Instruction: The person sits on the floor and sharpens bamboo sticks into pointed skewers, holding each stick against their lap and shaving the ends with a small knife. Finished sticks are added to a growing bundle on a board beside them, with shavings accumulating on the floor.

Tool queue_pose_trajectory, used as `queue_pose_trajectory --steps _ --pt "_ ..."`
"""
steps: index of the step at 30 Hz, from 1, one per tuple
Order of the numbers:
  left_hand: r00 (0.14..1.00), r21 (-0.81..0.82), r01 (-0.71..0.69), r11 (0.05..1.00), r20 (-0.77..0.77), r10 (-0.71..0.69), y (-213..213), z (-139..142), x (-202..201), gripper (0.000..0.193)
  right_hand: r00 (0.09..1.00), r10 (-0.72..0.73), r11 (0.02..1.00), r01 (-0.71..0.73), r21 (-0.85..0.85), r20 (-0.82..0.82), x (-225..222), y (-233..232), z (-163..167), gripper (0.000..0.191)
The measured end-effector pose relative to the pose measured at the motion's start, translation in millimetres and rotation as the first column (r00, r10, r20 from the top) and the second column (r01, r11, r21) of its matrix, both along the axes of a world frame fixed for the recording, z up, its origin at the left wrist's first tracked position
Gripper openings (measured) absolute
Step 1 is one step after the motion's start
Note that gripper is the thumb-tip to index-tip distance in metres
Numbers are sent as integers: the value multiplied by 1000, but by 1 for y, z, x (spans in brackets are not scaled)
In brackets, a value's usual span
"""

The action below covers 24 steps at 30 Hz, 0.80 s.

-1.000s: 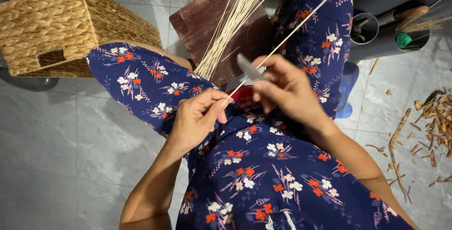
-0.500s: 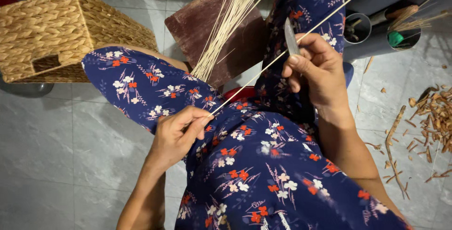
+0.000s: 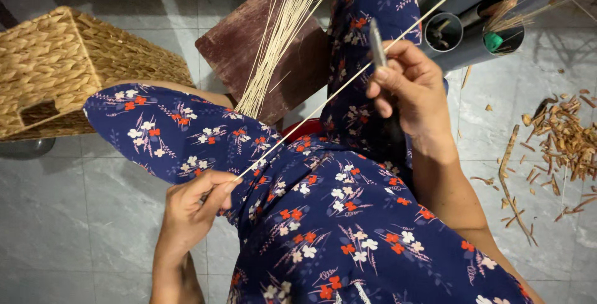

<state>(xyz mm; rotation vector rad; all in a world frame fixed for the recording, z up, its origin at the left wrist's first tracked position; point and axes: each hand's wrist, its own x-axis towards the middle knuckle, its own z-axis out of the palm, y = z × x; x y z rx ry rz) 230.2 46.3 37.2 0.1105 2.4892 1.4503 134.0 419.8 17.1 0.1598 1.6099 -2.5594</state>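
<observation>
A woven basket point(image 3: 68, 71) is sitting on the tiled floor at far left. Next to it, the left hand point(image 3: 189, 207) is pinching the near end of a thin pale stick point(image 3: 339, 89), fingers closed together on it, low over the person's floral-clad knee. The stick is running up and to the right, crossing the lap and passing under the right hand point(image 3: 413, 92) to end near the grey tubes point(image 3: 463, 30). Between the two hands, a bundle of sticks point(image 3: 283, 36) is leaning over a dark red stool point(image 3: 249, 49), all much the same thickness and colour.

The right hand is gripping a small knife point(image 3: 376, 43), fingers wrapped tight round its handle, blade pointing up and resting against the stick well along its length. Judging by this, the blade is being drawn along this one stick, with the far stretch not yet reached.

At far right, brown shavings point(image 3: 559, 139) are lying scattered on the floor, which suggests a fair amount of stripping is already done. How many sticks remain cannot be told.
</observation>
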Motion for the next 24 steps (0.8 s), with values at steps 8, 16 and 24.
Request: queue_pose_trajectory --steps 8,16,24 --pt "999 38 20 999 -35 -19 -15 0 8 9 991 -133 990 134 47 -12 3 28 -12 15" --pt "968 102 -238 966 103 228 -35 -9 9 11 955 -251 965 259 31 -158 -1 56 7 15" --pt "982 259 -186 948 20 188 38 -18 -21 10 894 430 852 -447 271 124 20 -54 21 55"
